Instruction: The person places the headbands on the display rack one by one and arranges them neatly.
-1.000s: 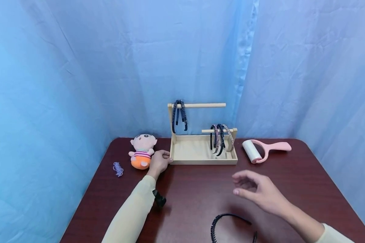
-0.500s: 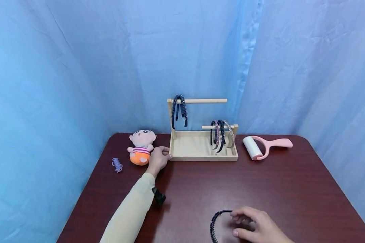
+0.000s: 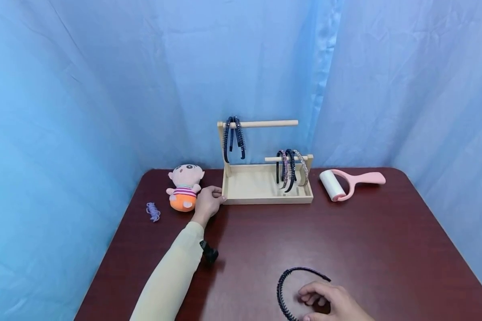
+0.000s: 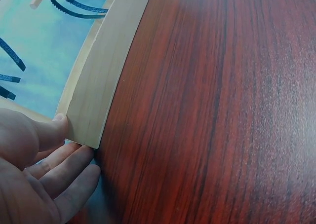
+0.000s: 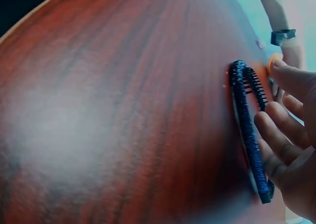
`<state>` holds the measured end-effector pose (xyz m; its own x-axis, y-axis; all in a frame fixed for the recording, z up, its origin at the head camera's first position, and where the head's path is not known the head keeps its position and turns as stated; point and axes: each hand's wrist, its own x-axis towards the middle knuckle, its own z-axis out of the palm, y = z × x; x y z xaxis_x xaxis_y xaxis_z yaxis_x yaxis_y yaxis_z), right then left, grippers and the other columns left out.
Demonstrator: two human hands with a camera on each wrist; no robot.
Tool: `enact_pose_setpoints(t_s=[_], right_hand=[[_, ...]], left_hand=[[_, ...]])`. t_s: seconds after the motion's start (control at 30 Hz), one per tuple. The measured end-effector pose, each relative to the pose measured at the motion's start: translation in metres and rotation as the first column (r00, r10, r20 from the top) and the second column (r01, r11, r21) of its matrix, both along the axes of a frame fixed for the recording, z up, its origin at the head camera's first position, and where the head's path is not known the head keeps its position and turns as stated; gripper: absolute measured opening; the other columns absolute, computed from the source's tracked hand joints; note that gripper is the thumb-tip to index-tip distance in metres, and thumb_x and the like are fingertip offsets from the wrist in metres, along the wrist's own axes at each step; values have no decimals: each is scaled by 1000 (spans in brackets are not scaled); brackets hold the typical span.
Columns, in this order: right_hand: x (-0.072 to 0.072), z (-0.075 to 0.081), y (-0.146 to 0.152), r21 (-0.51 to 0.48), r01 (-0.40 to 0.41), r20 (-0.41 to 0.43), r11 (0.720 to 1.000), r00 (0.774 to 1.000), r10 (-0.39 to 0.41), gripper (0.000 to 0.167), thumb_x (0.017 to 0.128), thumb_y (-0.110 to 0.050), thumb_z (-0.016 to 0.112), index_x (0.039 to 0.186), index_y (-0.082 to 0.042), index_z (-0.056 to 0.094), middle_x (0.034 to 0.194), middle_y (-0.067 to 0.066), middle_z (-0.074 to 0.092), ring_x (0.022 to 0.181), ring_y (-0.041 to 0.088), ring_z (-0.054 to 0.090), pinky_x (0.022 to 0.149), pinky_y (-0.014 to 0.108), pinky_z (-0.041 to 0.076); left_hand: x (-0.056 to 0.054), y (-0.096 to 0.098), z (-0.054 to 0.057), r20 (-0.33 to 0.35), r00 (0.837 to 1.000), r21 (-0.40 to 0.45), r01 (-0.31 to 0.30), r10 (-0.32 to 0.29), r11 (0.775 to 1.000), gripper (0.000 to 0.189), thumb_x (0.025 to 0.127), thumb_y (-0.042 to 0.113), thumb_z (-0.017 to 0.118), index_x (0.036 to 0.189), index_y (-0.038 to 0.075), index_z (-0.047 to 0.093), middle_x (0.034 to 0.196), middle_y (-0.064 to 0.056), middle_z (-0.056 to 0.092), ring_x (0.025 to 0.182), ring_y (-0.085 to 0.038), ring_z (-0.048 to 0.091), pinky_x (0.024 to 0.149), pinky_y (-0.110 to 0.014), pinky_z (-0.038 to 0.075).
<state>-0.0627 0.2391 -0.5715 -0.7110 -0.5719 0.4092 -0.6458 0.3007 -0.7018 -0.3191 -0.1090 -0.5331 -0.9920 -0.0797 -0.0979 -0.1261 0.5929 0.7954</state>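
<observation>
A black toothed headband (image 3: 280,289) lies on the table near its front. My right hand (image 3: 334,301) hovers inside its curve, fingers loosely bent and gripping nothing. In the right wrist view the fingertips are right beside the glittery dark headband (image 5: 251,135). At the back, my left hand (image 3: 207,203) holds the front left corner of a wooden headband stand (image 3: 267,201), the thumb (image 4: 58,125) at its rim and the fingers at its left end. Dark headbands (image 3: 241,136) hang on the upper bar; several more headbands (image 3: 291,171), black and glittery, hang on the lower bar.
A plush doll (image 3: 184,189) in orange shorts sits left of the stand, close to my left hand. A purple cord bundle (image 3: 153,211) lies farther left. On the right is a pink-handled lint roller (image 3: 332,185). Blue curtains (image 3: 261,62) surround the table (image 3: 369,240).
My right hand has come down and toward the front, from above the table to the loose headband. My left hand stays at the stand's corner. The head view has tilted slightly.
</observation>
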Motion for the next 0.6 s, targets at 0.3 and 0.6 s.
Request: enact_pose_setpoints(t_s=[0.3, 0.6], right_hand=[[0, -8, -5, -7, -30, -38, 1000, 999, 30, 43, 81, -11, 88, 119, -11, 69, 102, -2, 74, 85, 6, 67, 69, 14, 52], [5, -16, -9, 52, 22, -92, 998, 996, -17, 43, 81, -23, 89, 119, -17, 69, 101, -11, 72, 87, 0, 64, 74, 11, 49]], left_hand=[[-1, 0, 2, -3, 1000, -3, 3, -3, 1000, 32, 96, 15, 73, 126, 5, 69, 116, -11, 74, 105, -25, 71, 92, -40, 59], [0, 0, 1, 10, 1000, 6, -7, 7, 1000, 32, 96, 15, 73, 126, 5, 68, 116, -11, 74, 105, -25, 71, 91, -40, 59]])
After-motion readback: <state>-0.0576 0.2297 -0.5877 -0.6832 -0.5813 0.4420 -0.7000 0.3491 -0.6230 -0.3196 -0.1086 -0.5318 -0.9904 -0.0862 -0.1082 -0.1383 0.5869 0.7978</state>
